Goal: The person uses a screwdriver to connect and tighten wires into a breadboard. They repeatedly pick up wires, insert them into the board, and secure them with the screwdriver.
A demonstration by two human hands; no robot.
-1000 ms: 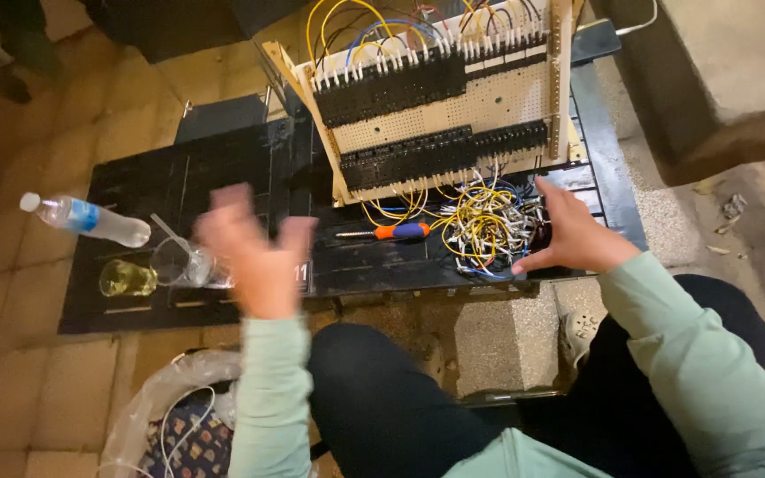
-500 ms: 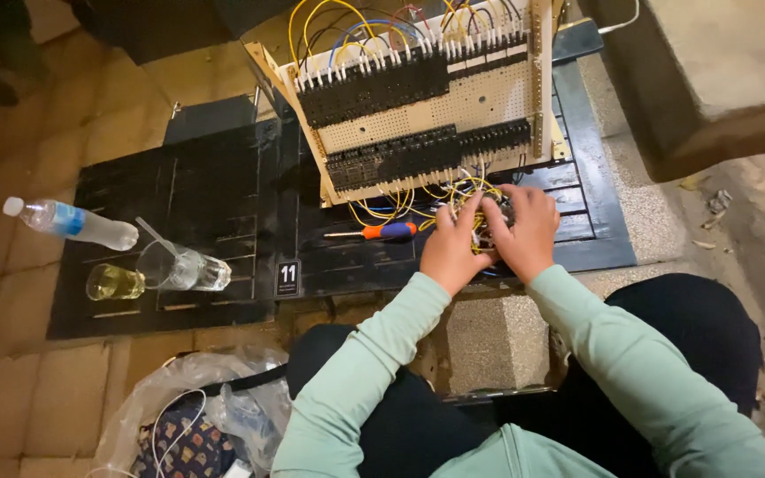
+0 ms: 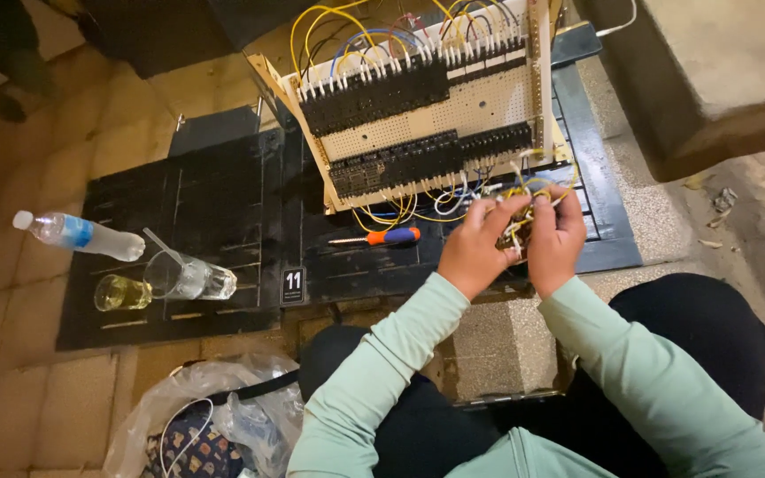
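Both hands meet over a tangle of yellow, blue and white wires (image 3: 524, 226) below a tilted perforated panel (image 3: 431, 111) carrying rows of black terminal blocks. My left hand (image 3: 475, 248) pinches wires from the left side. My right hand (image 3: 560, 239) grips the same bundle from the right. The bundle's middle is hidden behind my fingers. A screwdriver with an orange and blue handle (image 3: 382, 237) lies on the black slatted platform (image 3: 223, 212), just left of my left hand.
A plastic water bottle (image 3: 77, 235) lies at the left, with a glass of yellowish liquid (image 3: 117, 292) and a tipped clear glass (image 3: 183, 279) beside it. A plastic bag (image 3: 197, 425) sits on the tiled floor. A stone block (image 3: 710, 71) rises at the right.
My left hand swung from the left-centre of the platform across to the wire bundle and joined my right hand there. The camera view shifted slightly.
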